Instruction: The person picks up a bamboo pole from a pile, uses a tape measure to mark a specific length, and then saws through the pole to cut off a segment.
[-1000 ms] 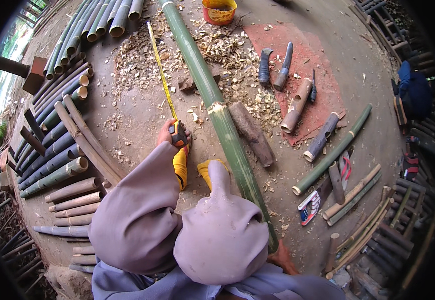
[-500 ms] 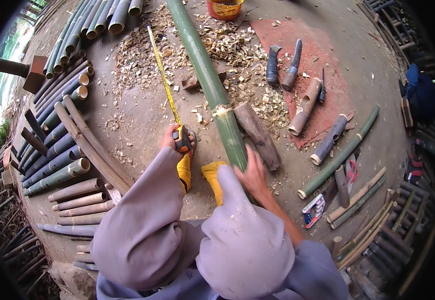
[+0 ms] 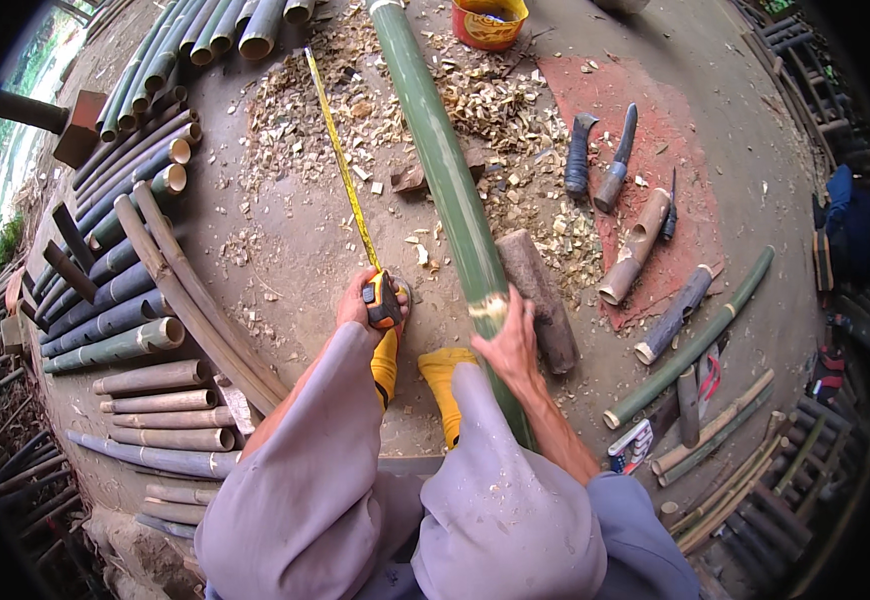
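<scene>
The right hand (image 3: 517,345) has come up along the green bamboo pole (image 3: 445,180) and is now wrapped over it just below the pale ring, thumb on one side and fingers on the other. A second ago it was low down near the pole's close end. The ring has shifted too: it sat by the upper end of the brown log (image 3: 540,300) and now stands beside the log's middle, which suggests that the pole has been drawn or tilted toward the person.

The left hand (image 3: 353,300) stays closed around the tape measure (image 3: 383,302), above one of the yellow-clad feet (image 3: 440,375). Its yellow blade (image 3: 337,150) remains pulled out, running over the floor (image 3: 315,210) into the left edge of the wood chips (image 3: 495,100), roughly alongside the pole and apart from it.

For the work in hand, this seems to mean that pole and tape are both under control at once, one in each hand, with the pole's position changing while the tape's length appears unchanged. The hatchet (image 3: 577,160) and the knife (image 3: 617,165) lie untouched by the left edge of the red mat (image 3: 695,170).
</scene>
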A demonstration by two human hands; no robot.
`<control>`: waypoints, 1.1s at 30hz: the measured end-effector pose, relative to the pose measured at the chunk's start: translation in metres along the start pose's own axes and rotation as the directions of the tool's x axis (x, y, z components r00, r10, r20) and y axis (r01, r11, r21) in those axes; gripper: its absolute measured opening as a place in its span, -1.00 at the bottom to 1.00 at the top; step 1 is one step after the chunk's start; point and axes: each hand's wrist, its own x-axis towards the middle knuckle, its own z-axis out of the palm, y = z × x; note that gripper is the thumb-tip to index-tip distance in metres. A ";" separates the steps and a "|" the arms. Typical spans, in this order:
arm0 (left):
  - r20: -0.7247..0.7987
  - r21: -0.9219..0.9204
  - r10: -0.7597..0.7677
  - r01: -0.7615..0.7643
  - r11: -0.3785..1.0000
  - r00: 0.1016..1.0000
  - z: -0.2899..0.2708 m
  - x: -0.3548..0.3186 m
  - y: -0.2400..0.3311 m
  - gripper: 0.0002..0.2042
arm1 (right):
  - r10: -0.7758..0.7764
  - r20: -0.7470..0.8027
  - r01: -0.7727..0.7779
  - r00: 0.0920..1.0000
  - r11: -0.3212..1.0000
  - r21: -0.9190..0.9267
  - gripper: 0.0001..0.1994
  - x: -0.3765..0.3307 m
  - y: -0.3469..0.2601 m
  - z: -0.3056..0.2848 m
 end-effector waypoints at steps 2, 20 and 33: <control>0.026 -0.014 0.002 -0.002 1.000 1.000 -0.001 0.005 0.001 -0.70 | -0.079 -0.035 0.079 0.996 0.997 -0.017 -0.09 -0.047 0.026 -0.009; 0.249 0.166 -0.029 -0.013 0.986 0.968 0.056 0.020 -0.005 -0.75 | 0.412 0.043 -0.414 0.910 0.910 0.031 -0.26 -0.304 0.159 -0.019; 0.235 0.243 -0.073 0.014 0.970 0.969 0.139 0.045 0.023 -0.77 | 0.229 -0.060 -0.223 0.972 0.970 0.091 -0.39 -0.202 0.142 -0.042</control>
